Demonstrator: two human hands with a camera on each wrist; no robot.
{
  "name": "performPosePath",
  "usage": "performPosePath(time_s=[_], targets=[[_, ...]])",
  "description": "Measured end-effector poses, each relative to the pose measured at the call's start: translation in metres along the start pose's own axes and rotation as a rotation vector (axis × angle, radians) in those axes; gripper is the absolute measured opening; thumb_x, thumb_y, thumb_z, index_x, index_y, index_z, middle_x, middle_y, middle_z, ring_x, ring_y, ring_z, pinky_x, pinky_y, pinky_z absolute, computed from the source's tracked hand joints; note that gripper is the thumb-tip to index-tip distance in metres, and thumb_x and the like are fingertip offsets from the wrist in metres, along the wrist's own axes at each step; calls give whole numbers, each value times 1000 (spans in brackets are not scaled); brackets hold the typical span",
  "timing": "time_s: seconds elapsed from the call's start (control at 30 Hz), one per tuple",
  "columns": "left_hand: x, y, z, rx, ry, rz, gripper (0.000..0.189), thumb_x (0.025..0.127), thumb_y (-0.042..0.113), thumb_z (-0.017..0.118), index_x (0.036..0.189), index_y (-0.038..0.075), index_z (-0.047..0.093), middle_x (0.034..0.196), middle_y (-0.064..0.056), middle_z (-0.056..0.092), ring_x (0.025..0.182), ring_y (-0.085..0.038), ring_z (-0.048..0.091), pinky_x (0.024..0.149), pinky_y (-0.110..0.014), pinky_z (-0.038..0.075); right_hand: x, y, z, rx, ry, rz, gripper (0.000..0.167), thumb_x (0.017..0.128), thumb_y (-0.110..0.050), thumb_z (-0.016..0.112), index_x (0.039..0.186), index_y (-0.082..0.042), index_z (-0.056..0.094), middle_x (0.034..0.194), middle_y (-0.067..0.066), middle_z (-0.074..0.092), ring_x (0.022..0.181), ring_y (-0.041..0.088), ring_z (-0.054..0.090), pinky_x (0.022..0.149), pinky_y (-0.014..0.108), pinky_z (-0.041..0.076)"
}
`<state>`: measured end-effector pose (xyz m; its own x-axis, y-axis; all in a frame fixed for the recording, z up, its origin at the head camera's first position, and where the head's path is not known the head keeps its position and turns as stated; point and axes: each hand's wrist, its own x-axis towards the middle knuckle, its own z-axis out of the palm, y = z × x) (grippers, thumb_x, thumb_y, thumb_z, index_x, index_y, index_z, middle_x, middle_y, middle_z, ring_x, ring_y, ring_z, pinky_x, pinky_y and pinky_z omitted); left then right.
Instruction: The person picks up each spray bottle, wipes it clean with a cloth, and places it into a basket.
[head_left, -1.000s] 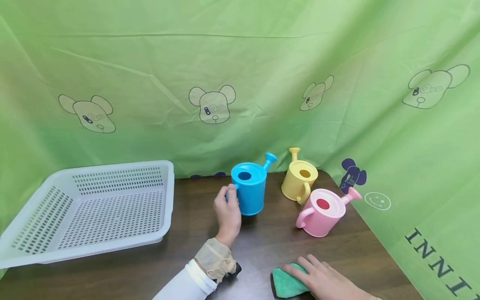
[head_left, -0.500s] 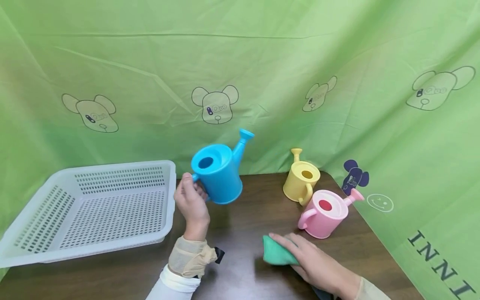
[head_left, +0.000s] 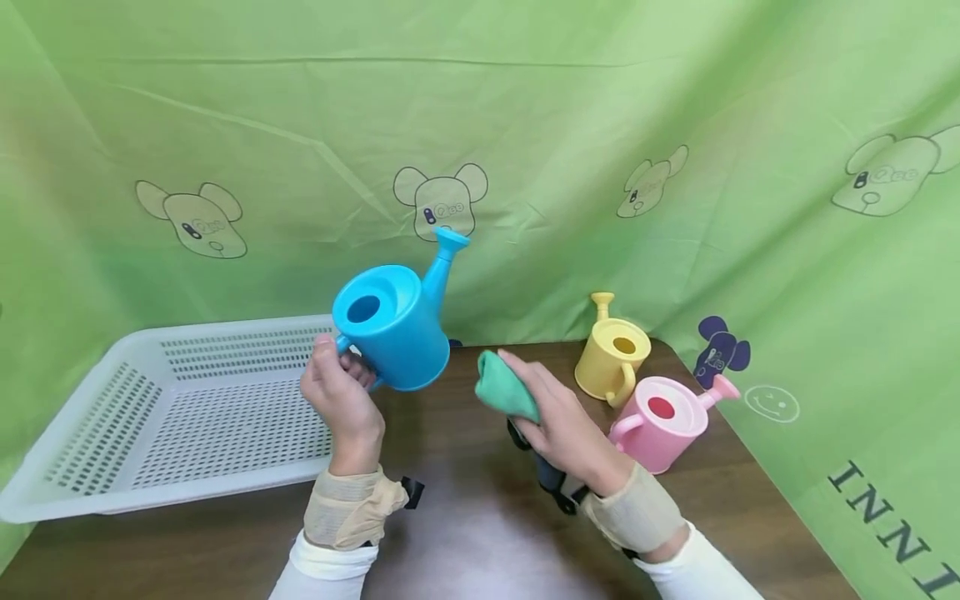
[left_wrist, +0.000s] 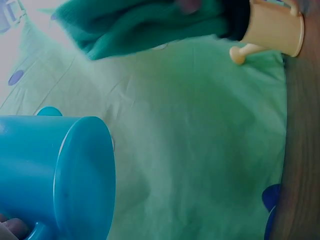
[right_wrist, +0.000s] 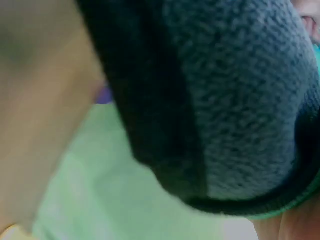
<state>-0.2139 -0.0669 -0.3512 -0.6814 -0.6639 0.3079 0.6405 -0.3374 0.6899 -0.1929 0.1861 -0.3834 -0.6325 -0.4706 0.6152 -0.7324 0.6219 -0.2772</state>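
Note:
My left hand grips the handle of a blue watering can, raised off the table and tilted with its spout up to the right. Its round base faces the left wrist view. My right hand holds a folded green cloth in the air, just right of the can and apart from it. Grey fleece and a dark edge of the cloth fill much of the right wrist view. A yellow watering can and a pink watering can stand at the table's right side.
A white perforated plastic basket stands on the left of the dark wooden table; my left hand and the blue can overlap its right end in the head view. A green printed curtain hangs behind and along the right side.
My left hand has lifted the blue watering can off the table, moving it left and tilting it. My right hand has raised the cloth from the tabletop and brought it left toward the can.

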Motion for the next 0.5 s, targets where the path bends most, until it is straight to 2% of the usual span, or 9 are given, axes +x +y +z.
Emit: performPosePath(time_s=[0.23, 0.4, 0.5], targets=[[6, 5, -4, 6, 8, 36, 44, 101, 16, 43, 58, 18, 37, 48, 12, 30, 42, -6, 21, 44, -23, 15, 51, -11, 12, 135, 194, 50, 83, 84, 5, 73, 158, -13, 41, 146, 22, 60, 121, 38, 64, 102, 57, 55], [11, 10, -7, 26, 24, 51, 45, 101, 18, 44, 57, 18, 37, 48, 12, 29, 42, -6, 20, 44, -23, 16, 71, -13, 21, 206, 337, 50, 82, 86, 8, 71, 158, -10, 36, 149, 26, 55, 123, 43, 61, 103, 61, 52], [15, 13, -8, 40, 27, 51, 44, 102, 19, 45, 58, 17, 37, 49, 11, 29, 43, -7, 20, 45, -24, 16, 79, -12, 28, 235, 434, 46, 80, 89, 8, 68, 158, -12, 34, 150, 24, 52, 128, 42, 58, 108, 59, 49]])
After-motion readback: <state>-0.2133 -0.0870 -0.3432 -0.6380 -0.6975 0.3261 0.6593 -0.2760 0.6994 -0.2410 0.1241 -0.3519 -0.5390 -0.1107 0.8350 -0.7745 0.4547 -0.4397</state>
